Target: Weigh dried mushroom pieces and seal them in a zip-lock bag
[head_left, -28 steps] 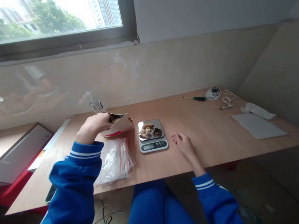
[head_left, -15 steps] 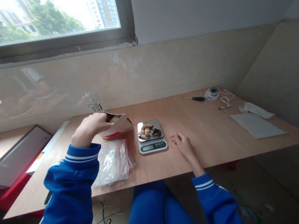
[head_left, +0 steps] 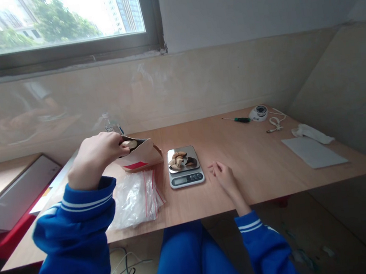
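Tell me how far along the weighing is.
Done: several brown pieces already lie on the scale. In hand: the left hand pinches one more pale piece at the mouth of the paper bag; the right hand rests on the table. Left: the zip bags lie flat, apparently unfilled.

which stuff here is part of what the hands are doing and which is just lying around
In use: left hand holding a piece at the paper bag; scale with pieces; right hand beside it.

Lying about: plastic bags, screwdriver, white sheet.
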The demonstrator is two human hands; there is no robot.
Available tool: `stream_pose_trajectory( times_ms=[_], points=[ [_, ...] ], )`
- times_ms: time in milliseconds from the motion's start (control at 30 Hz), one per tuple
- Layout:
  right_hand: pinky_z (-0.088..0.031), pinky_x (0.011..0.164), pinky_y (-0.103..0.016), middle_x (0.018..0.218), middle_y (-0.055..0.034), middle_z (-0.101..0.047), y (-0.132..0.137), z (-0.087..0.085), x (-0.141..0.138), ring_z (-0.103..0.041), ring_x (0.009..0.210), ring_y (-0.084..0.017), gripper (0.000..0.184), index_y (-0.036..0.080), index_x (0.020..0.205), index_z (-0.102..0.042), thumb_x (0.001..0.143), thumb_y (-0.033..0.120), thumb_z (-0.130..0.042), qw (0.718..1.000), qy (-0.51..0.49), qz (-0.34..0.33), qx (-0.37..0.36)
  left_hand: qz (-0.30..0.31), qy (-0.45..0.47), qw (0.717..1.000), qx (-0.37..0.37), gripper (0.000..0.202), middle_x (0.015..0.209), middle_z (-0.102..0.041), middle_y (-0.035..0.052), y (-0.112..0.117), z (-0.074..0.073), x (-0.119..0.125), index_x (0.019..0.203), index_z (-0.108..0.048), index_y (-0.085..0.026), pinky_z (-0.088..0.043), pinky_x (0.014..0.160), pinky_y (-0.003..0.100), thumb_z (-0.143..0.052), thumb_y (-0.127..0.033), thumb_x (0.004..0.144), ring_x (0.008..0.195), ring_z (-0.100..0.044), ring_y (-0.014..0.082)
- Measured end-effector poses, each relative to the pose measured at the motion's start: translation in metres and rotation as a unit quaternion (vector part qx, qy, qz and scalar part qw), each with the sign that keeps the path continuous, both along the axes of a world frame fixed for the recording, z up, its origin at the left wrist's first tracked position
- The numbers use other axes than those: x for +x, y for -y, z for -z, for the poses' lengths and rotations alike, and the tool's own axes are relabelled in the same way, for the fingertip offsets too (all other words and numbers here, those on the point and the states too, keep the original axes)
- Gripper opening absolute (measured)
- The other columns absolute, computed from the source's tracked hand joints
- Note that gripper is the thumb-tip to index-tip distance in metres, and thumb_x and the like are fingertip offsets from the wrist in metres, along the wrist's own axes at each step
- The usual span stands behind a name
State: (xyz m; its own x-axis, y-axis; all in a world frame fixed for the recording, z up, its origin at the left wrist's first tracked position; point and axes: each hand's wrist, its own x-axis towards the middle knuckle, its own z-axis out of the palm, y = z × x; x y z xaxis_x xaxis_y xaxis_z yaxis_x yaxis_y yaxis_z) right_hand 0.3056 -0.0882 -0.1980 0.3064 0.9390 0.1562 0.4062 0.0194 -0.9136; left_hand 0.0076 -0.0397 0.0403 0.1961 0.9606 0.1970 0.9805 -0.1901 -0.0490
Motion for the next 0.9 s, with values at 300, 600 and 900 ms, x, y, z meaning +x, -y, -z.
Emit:
stream_pose_trajectory(
  times_ms=[300,600,900],
  points=[
    [-0.046,0.063,-0.03,0.08,-0.0092,-0.069,0.002,-0.002,-0.001,-0.062,0.07,-0.02,0.043,0.016,0.081,-0.064,0.089,0.049,-0.039,1.0,-0.012,-0.002,0.005,-0.016,0.049,0.993,0.11,0.025,0.086,-0.065,0.0022,0.029,-0.015,0.004,0.091,-0.063,-0.021,-0.043,0.07,0.03,-0.057,-0.044,0.081,0.078,-0.059,0.0203],
    [-0.046,0.064,-0.029,0.077,-0.0088,-0.069,0.0,0.001,-0.001,-0.062,0.068,-0.02,0.044,0.017,0.079,-0.064,0.09,0.049,-0.036,1.0,-0.011,0.006,0.01,0.182,0.128,0.972,-0.079,0.028,0.086,-0.064,0.0076,-0.058,0.105,0.091,0.086,-0.067,-0.014,-0.041,0.067,0.024,-0.053,-0.038,0.081,0.076,-0.057,0.0159],
    [-0.043,0.061,-0.026,0.073,-0.007,-0.068,-0.005,0.008,0.001,-0.061,0.065,-0.018,0.044,0.017,0.08,-0.065,0.09,0.047,-0.034,1.0,0.011,0.005,0.016,0.232,0.121,0.957,-0.126,0.029,0.105,-0.064,0.0099,-0.093,0.156,0.117,0.099,-0.067,-0.018,-0.043,0.073,0.025,-0.057,-0.036,0.078,0.089,-0.06,0.0194]
  ],
)
